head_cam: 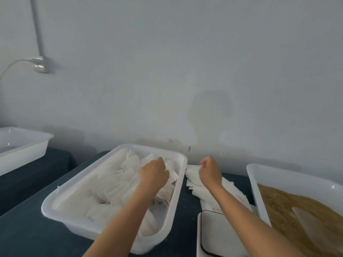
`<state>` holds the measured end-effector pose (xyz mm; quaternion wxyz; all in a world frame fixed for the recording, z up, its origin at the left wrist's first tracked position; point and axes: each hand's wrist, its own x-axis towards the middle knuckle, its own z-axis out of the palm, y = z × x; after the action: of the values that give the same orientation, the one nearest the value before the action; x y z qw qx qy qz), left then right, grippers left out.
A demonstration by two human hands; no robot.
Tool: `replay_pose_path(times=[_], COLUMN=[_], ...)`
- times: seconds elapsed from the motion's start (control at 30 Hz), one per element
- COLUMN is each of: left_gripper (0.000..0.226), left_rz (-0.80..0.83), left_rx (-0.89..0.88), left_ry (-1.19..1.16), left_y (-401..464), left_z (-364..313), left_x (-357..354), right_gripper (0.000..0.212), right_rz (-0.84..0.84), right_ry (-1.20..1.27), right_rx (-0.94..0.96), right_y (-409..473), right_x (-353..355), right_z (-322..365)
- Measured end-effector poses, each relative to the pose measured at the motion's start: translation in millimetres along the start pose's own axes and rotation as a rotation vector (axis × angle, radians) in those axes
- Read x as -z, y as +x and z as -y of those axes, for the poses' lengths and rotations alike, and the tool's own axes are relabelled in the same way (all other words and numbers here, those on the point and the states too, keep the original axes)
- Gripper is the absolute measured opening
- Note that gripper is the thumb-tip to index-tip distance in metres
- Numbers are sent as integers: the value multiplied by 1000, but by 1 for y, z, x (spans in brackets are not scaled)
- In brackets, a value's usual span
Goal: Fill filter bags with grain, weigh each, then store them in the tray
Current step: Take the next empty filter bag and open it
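A white storage tray (63, 191) in the middle holds several filled white filter bags (111, 186). My left hand (154, 173) reaches into its far right corner, fingers curled down on a bag there. My right hand (210, 171) hovers over a loose pile of empty filter bags (194, 179) on the dark table and pinches the top one. At the right, a white tub (259, 175) holds brown grain (282, 210) with a pale scoop (311, 223) lying in it. A white scale (215, 234) with a flat platform stands near my right forearm.
Another white tray (27, 145) sits on a separate dark table at the far left. A grey wall stands close behind everything, with a socket and cable (39, 64) at upper left. Stray grains dot the dark cloth (185, 204) between tray and scale.
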<state>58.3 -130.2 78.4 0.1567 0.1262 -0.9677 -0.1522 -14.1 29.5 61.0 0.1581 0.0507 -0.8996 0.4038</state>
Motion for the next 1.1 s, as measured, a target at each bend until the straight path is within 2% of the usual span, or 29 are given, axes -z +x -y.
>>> replay_pose_path(times=[0.07, 0.17, 0.23, 0.3, 0.43, 0.53, 0.73, 0.83, 0.9, 0.93, 1.0, 1.03, 1.1], left_gripper=[19, 11, 19, 27, 21, 20, 20, 20, 19, 17, 17, 21, 33], left_rz=[6, 27, 72, 134, 195, 176, 131, 146, 186, 227, 365, 437, 518], left_rx=[-53, -107, -136, -156, -176, -183, -218, -216, -198, -169, -59, -7, 13], left_ry=[-37, -118, -146, -163, -185, -186, -219, -271, -361, -452, -792, -984, -1195], left_y=[2, 4, 4, 4, 3, 2, 1, 0, -1, -3, -8, -12, -19], left_z=[-21, -45, -58, -67, -74, -72, -72, -78, -91, -101, -128, -143, -173], left_x=[-5, -18, -28, -38, -57, -65, -68, -67, -65, -64, -61, -59, -60], right_gripper=[26, 50, 69, 77, 61, 39, 19, 37, 40, 37, 26, 21, 18], right_rz=[21, 110, 183, 242, 298, 333, 220, 89, 3, -13, 9, 38, 102], right_ry=[-134, -353, -398, -410, -485, -589, -736, -545, -290, -116, 261, 423, 674], right_rx=[-161, -413, -503, -531, -501, -362, -82, -8, 13, -5, -90, -135, -209], right_y=[5, 1, -4, -5, -2, 1, 14, 27, 34, 36, 34, 30, 21], right_x=[10, 17, 16, 13, 9, 13, 47, 78, 104, 118, 146, 158, 179], right_z=[-33, -71, -87, -94, -95, -98, -79, -69, -65, -63, -64, -67, -77])
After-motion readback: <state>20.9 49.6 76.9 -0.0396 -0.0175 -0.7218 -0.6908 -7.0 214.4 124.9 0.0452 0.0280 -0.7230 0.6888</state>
